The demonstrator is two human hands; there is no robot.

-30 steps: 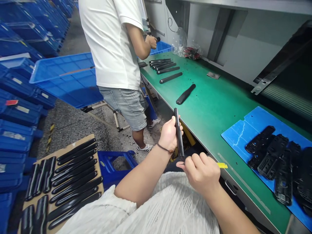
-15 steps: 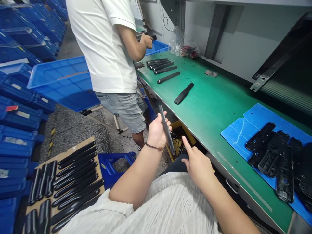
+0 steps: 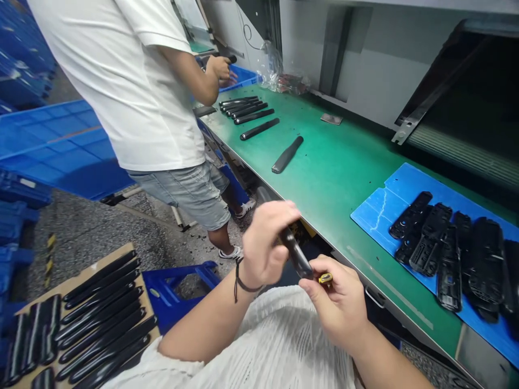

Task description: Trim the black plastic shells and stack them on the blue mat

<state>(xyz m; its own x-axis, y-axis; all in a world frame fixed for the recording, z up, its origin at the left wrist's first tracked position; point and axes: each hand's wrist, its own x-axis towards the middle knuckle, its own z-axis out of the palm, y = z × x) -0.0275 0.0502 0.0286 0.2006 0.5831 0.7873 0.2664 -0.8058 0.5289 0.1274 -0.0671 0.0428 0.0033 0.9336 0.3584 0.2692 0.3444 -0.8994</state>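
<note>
My left hand (image 3: 265, 243) is wrapped around a long black plastic handle part (image 3: 295, 255), held over my lap beside the green bench. My right hand (image 3: 338, 302) is closed just under the part's lower end, pinching a small yellow tool (image 3: 325, 279) against it. The part's upper end is hidden behind my left fingers.
The green bench (image 3: 344, 167) carries a blue mat (image 3: 389, 202) with several black housings, a lone black handle (image 3: 287, 154), and more handles (image 3: 243, 108) further back. A person in a white shirt (image 3: 130, 81) stands at the bench. Cardboard (image 3: 133, 254) with rows of black handles lies at lower left; blue crates (image 3: 52, 146) are behind.
My left hand turned the black part from upright to slanted and closed over it. My right hand, pointing with one finger before, now pinches the yellow tool at the part's end. The view shifted left.
</note>
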